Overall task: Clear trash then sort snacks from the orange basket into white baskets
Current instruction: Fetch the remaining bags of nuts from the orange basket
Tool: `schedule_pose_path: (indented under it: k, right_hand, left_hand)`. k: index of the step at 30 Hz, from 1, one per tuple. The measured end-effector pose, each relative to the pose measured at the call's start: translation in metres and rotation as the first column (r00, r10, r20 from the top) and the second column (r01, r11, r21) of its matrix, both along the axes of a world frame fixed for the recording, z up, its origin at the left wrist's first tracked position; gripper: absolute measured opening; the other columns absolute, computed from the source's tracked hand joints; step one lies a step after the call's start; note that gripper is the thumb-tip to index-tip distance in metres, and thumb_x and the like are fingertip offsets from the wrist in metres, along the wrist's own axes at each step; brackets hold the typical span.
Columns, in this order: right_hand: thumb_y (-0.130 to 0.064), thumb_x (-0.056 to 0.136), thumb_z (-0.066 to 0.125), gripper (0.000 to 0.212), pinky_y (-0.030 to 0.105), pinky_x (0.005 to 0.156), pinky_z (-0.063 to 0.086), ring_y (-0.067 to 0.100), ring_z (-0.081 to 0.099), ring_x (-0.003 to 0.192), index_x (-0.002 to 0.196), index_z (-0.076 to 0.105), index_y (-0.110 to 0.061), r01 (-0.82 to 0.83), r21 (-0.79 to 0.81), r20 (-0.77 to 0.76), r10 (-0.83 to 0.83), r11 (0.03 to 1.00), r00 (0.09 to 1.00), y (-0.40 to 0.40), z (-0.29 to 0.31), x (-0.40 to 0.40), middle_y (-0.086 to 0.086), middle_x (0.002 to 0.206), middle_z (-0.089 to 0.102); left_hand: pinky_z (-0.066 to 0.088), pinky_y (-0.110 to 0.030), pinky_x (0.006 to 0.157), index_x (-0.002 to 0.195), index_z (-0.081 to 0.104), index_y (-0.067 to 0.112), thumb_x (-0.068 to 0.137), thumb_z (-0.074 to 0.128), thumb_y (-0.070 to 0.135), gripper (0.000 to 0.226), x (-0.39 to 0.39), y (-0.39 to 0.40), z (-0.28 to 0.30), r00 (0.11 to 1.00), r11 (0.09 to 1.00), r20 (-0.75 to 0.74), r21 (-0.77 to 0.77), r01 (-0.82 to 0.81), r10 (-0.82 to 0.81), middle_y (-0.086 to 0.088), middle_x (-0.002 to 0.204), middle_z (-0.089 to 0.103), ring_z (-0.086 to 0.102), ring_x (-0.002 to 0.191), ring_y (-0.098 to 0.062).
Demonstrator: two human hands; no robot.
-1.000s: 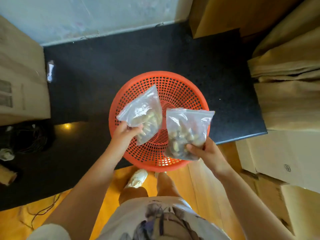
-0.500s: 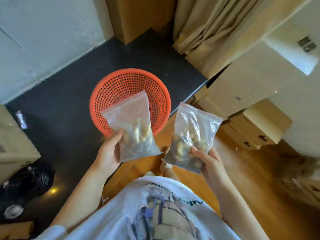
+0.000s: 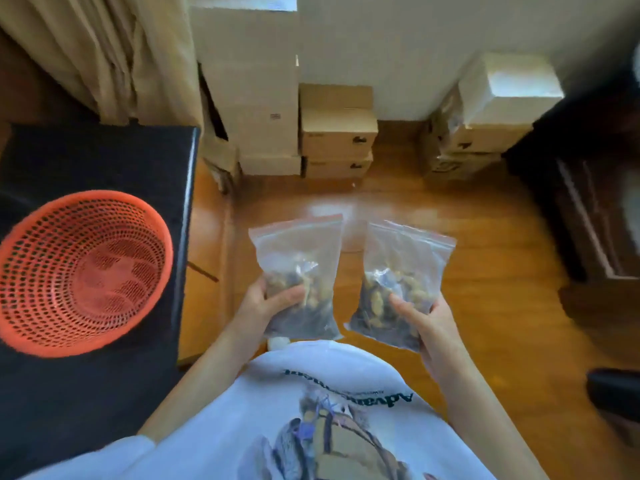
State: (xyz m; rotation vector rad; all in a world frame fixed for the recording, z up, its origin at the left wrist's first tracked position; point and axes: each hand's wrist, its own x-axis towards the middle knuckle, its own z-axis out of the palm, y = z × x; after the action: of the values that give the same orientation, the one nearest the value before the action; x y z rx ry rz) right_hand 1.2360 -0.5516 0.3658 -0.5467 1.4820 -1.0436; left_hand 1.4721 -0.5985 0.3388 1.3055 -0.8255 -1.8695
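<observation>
Over wood floor [image 3: 485, 271]: left hand [image 3: 266, 303] grips nut bag [image 3: 298, 271]; right hand [image 3: 426, 320] grips second nut bag [image 3: 398, 282]; orange basket [image 3: 79, 271] empty.

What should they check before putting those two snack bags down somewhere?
1. Left hand grips the left bag: ok.
2. Right hand grips the right bag: ok.
3. Both bags' zip tops closed: cannot tell, too blurred.
4. Orange basket emptied: ok, nothing shows inside it.
5. White baskets in sight to drop the bags into: not ok, none in view.
6. Floor ahead free to walk: ok, the boxes stand back by the wall.
</observation>
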Motion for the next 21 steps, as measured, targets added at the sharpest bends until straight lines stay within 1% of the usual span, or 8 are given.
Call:
schedule_pose_path:
  k: [4, 6, 8, 12, 15, 16, 18, 21]
  right_hand:
    - [-0.033, 0.049, 0.081, 0.053, 0.025, 0.057, 0.055, 0.022, 0.072, 0.079, 0.096, 0.064, -0.018, 0.241, -0.004, -0.011, -0.241, 0.971, 0.97, 0.065, 0.0, -0.057, 0.001, 0.083, 0.075]
    - [-0.031, 0.051, 0.08, 0.043, 0.026, 0.056, 0.055, 0.023, 0.072, 0.075, 0.089, 0.067, -0.016, 0.349, -0.007, -0.009, -0.349, 0.937, 0.937, 0.101, 0.0, -0.088, 0.002, 0.078, 0.075]
    - [-0.027, 0.054, 0.079, 0.037, 0.029, 0.057, 0.057, 0.023, 0.072, 0.073, 0.086, 0.067, -0.013, 0.449, -0.012, -0.025, -0.449, 0.894, 0.893, 0.139, 0.001, -0.12, 0.003, 0.076, 0.075]
    - [-0.023, 0.056, 0.077, 0.026, 0.026, 0.055, 0.056, 0.015, 0.069, 0.061, 0.076, 0.067, -0.009, 0.648, -0.055, -0.089, -0.65, 0.759, 0.754, 0.221, 0.001, -0.185, -0.002, 0.065, 0.072]
    - [-0.017, 0.063, 0.078, 0.017, 0.023, 0.053, 0.054, 0.012, 0.067, 0.057, 0.072, 0.066, -0.008, 0.75, -0.055, -0.133, -0.749, 0.659, 0.649, 0.282, -0.003, -0.227, -0.004, 0.06, 0.07]
    - [-0.014, 0.066, 0.077, 0.014, 0.024, 0.054, 0.054, 0.012, 0.067, 0.058, 0.072, 0.066, -0.009, 0.776, -0.054, -0.144, -0.774, 0.629, 0.617, 0.3, -0.004, -0.239, -0.004, 0.06, 0.07]
    - [-0.011, 0.068, 0.077, 0.012, 0.03, 0.063, 0.055, 0.016, 0.069, 0.067, 0.076, 0.068, -0.011, 0.816, -0.052, -0.164, -0.811, 0.576, 0.562, 0.332, -0.007, -0.258, -0.005, 0.066, 0.072]
    - [-0.008, 0.068, 0.076, 0.021, 0.037, 0.076, 0.055, 0.023, 0.069, 0.083, 0.086, 0.069, -0.015, 0.871, -0.052, -0.146, -0.867, 0.488, 0.477, 0.369, -0.009, -0.279, 0.002, 0.084, 0.072]
  left_hand:
    - [0.054, -0.018, 0.064, 0.096, 0.06, 0.021, 0.047, 0.076, 0.04, 0.055, -0.079, 0.014, 0.004, 0.976, 0.977, 0.051, -0.026, 0.213, -0.212, 0.01, 0.081, 0.074, 0.07, 0.077, -0.007]
    - [0.054, -0.019, 0.065, 0.098, 0.059, 0.023, 0.048, 0.077, 0.042, 0.056, -0.121, 0.031, 0.007, 0.948, 0.949, 0.064, -0.033, 0.313, -0.31, 0.01, 0.084, 0.074, 0.07, 0.08, -0.008]
    - [0.054, -0.021, 0.063, 0.098, 0.059, 0.025, 0.047, 0.078, 0.044, 0.057, -0.165, 0.052, 0.011, 0.915, 0.916, 0.079, -0.028, 0.399, -0.396, 0.009, 0.085, 0.074, 0.071, 0.08, -0.01]
    - [0.054, -0.022, 0.064, 0.098, 0.062, 0.029, 0.051, 0.076, 0.044, 0.051, -0.248, 0.1, 0.016, 0.861, 0.863, 0.106, -0.038, 0.503, -0.497, 0.007, 0.089, 0.075, 0.071, 0.082, -0.012]
    - [0.054, -0.024, 0.067, 0.096, 0.063, 0.03, 0.053, 0.073, 0.046, 0.047, -0.305, 0.134, 0.015, 0.823, 0.827, 0.132, -0.032, 0.561, -0.553, 0.006, 0.088, 0.074, 0.071, 0.083, -0.014]
    - [0.054, -0.023, 0.066, 0.096, 0.063, 0.029, 0.053, 0.073, 0.047, 0.048, -0.323, 0.144, 0.014, 0.806, 0.811, 0.14, -0.032, 0.584, -0.575, 0.006, 0.088, 0.074, 0.071, 0.082, -0.014]
    - [0.053, -0.02, 0.06, 0.095, 0.063, 0.027, 0.052, 0.072, 0.046, 0.048, -0.356, 0.164, 0.013, 0.775, 0.78, 0.157, -0.042, 0.625, -0.613, 0.007, 0.083, 0.075, 0.071, 0.077, -0.011]
    - [0.052, -0.018, 0.053, 0.096, 0.062, 0.022, 0.055, 0.072, 0.042, 0.047, -0.4, 0.19, 0.012, 0.731, 0.735, 0.175, -0.055, 0.676, -0.66, 0.007, 0.076, 0.075, 0.071, 0.068, -0.009]
